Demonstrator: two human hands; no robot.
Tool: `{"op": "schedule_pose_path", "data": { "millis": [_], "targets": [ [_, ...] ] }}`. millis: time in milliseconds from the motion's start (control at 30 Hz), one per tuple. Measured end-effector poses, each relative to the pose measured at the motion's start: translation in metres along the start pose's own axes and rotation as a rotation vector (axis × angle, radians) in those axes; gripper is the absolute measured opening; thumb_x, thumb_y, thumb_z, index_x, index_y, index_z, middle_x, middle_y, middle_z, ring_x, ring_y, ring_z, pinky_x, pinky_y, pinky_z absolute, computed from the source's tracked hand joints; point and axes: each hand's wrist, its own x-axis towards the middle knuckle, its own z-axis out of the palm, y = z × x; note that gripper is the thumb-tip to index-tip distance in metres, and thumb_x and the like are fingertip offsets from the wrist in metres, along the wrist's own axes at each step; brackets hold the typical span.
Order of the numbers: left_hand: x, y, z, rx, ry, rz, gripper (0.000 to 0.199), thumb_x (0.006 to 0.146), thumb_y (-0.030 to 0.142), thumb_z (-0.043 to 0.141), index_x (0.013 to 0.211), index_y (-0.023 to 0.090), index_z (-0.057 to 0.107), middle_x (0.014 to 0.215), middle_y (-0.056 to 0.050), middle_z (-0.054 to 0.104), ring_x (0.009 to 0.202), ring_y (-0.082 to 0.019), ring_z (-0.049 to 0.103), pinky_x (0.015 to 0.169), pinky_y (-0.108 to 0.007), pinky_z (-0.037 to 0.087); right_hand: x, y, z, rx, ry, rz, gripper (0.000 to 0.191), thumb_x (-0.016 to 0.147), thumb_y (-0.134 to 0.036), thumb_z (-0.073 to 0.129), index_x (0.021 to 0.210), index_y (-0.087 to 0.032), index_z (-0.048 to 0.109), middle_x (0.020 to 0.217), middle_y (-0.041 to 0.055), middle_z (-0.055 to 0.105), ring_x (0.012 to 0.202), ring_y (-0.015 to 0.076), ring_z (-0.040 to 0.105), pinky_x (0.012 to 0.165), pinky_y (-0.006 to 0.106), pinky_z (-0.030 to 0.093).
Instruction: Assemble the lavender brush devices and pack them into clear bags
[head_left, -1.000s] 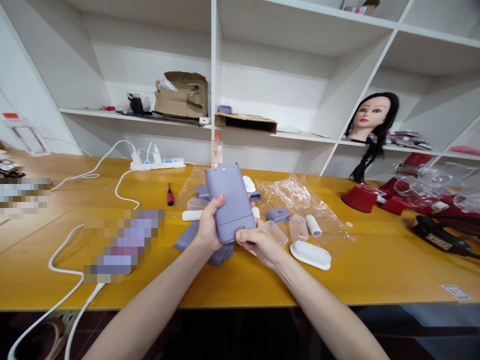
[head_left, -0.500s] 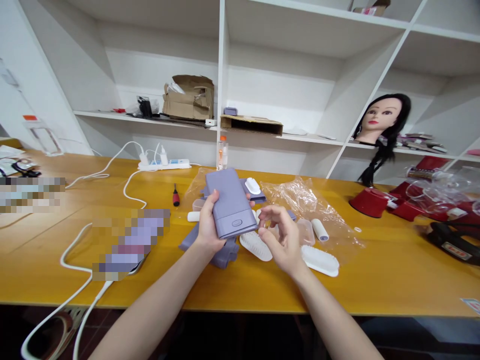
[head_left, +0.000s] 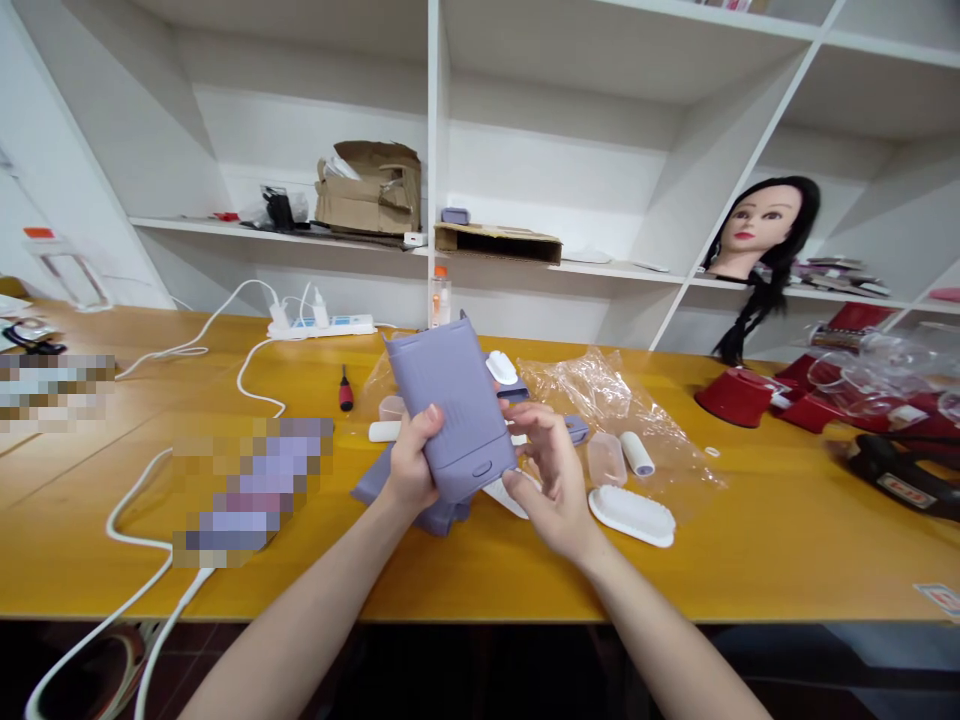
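My left hand (head_left: pixel 414 455) is closed around a flat purple plastic case (head_left: pixel 457 410), its thumb across the front. The case is held tilted above the table, with an oval button or catch near its lower end. At the right edge, my right hand (head_left: pixel 551 475) has its thumb at the lower corner and curved fingers higher along the side. Below and behind the case lie purple pieces (head_left: pixel 367 478). To the right are a white bristled oval piece (head_left: pixel 634 515), a clear shallow cup (head_left: pixel 606 458) and a white cylinder (head_left: pixel 637 455).
Crumpled clear plastic wrap (head_left: pixel 592 385) spreads behind the parts. A red-handled screwdriver (head_left: pixel 345 390) lies to the left, near a blurred phone-like device (head_left: pixel 262 485) with a white cable. A power strip (head_left: pixel 322 327) sits at the back; red appliances (head_left: pixel 739 395) stand at right.
The case has turned and tilted in my left hand, and an edge now sticks out at its upper left. My right hand has come in against its right side.
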Motion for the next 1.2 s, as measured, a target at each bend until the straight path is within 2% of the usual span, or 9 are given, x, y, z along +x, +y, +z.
{"op": "schedule_pose_path", "data": {
  "millis": [100, 333, 400, 500, 567, 633, 900, 1067, 1200],
  "targets": [
    [-0.001, 0.000, 0.000, 0.032, 0.016, 0.015, 0.053, 0.064, 0.044, 0.062, 0.106, 0.012, 0.059, 0.109, -0.015, 0.063, 0.100, -0.035, 0.058, 0.080, -0.048, 0.049, -0.001, 0.000, 0.001, -0.021, 0.001, -0.025, 0.041, 0.071, -0.015, 0.053, 0.109, -0.024, 0.039, 0.114, 0.0086, 0.043, 0.107, 0.0217, 0.045, 0.075, 0.031, 0.043],
    [-0.002, -0.001, 0.003, 0.070, 0.084, 0.029, 0.056, 0.058, 0.043, 0.066, 0.105, 0.014, 0.058, 0.107, -0.015, 0.064, 0.099, -0.036, 0.058, 0.081, -0.050, 0.048, -0.001, 0.002, 0.000, -0.089, 0.036, -0.074, 0.045, 0.071, -0.015, 0.051, 0.114, -0.022, 0.038, 0.115, 0.0109, 0.045, 0.101, 0.0226, 0.050, 0.073, 0.035, 0.046],
    [-0.002, 0.000, 0.002, 0.059, 0.069, 0.015, 0.054, 0.060, 0.044, 0.064, 0.104, 0.013, 0.059, 0.106, -0.015, 0.064, 0.099, -0.036, 0.059, 0.081, -0.048, 0.048, -0.001, 0.001, -0.003, -0.220, 0.086, -0.193, 0.044, 0.069, -0.014, 0.052, 0.112, -0.021, 0.043, 0.112, 0.0110, 0.046, 0.101, 0.0243, 0.050, 0.074, 0.038, 0.046],
    [0.000, 0.000, 0.000, 0.031, 0.038, -0.013, 0.052, 0.064, 0.046, 0.060, 0.103, 0.012, 0.060, 0.103, -0.015, 0.065, 0.100, -0.034, 0.059, 0.080, -0.045, 0.049, 0.000, -0.002, -0.005, -0.439, 0.150, -0.474, 0.038, 0.065, -0.009, 0.054, 0.100, -0.022, 0.053, 0.110, 0.0100, 0.047, 0.100, 0.0260, 0.050, 0.077, 0.043, 0.046],
    [0.001, 0.000, -0.001, 0.007, 0.036, -0.015, 0.050, 0.065, 0.045, 0.060, 0.102, 0.013, 0.061, 0.103, -0.013, 0.066, 0.098, -0.032, 0.060, 0.080, -0.043, 0.049, 0.000, -0.003, -0.005, -0.507, 0.135, -0.615, 0.034, 0.062, -0.007, 0.056, 0.092, -0.022, 0.057, 0.109, 0.0092, 0.046, 0.101, 0.0271, 0.050, 0.079, 0.046, 0.046],
    [0.002, 0.000, -0.001, -0.009, 0.030, -0.015, 0.048, 0.065, 0.044, 0.060, 0.102, 0.013, 0.061, 0.104, -0.012, 0.066, 0.096, -0.031, 0.061, 0.080, -0.041, 0.050, 0.001, -0.003, -0.004, -0.536, 0.099, -0.673, 0.030, 0.061, -0.007, 0.057, 0.088, -0.021, 0.059, 0.109, 0.0089, 0.046, 0.102, 0.0283, 0.049, 0.080, 0.049, 0.046],
    [0.002, -0.005, -0.004, -0.005, 0.015, -0.056, 0.046, 0.068, 0.042, 0.058, 0.101, 0.011, 0.062, 0.097, -0.013, 0.068, 0.101, -0.033, 0.059, 0.086, -0.045, 0.047, 0.002, 0.001, -0.001, -0.567, 0.064, -0.675, 0.024, 0.064, -0.007, 0.061, 0.083, -0.021, 0.060, 0.109, 0.0086, 0.048, 0.104, 0.0285, 0.049, 0.081, 0.049, 0.047],
    [0.005, -0.007, -0.006, 0.006, 0.062, -0.079, 0.046, 0.071, 0.045, 0.054, 0.098, 0.008, 0.063, 0.094, -0.015, 0.069, 0.099, -0.034, 0.060, 0.086, -0.046, 0.046, 0.003, 0.005, -0.001, -0.524, 0.070, -0.658, 0.025, 0.064, -0.006, 0.062, 0.084, -0.021, 0.062, 0.107, 0.0087, 0.050, 0.104, 0.0275, 0.049, 0.081, 0.049, 0.047],
    [0.006, -0.007, -0.005, -0.006, 0.127, -0.090, 0.043, 0.072, 0.044, 0.054, 0.098, 0.011, 0.064, 0.098, -0.013, 0.069, 0.097, -0.031, 0.062, 0.085, -0.042, 0.048, 0.003, 0.007, 0.000, -0.507, 0.063, -0.605, 0.023, 0.066, -0.009, 0.062, 0.084, -0.023, 0.061, 0.107, 0.0079, 0.050, 0.103, 0.0262, 0.050, 0.083, 0.049, 0.046]
  ]
}}
